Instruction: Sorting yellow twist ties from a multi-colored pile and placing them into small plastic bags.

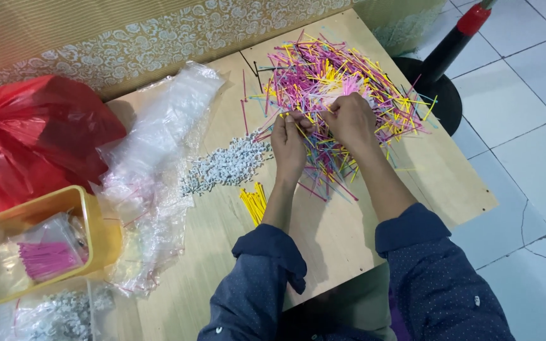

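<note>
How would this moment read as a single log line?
left hand: pinching thin yellow plastic stick | right hand: in multicoloured stick pile | surface: wooden board

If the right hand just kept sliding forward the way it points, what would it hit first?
The right hand points into the heap of coloured sticks; it already rests on them, so it would likely plough deeper into that pile first.

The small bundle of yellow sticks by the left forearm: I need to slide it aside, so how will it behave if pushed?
The yellow sticks look thin and light, so they would probably slide easily on the smooth wooden board. Lying loose and unbound, they would likely fan apart. Being slender, they may roll or flex slightly.
</note>
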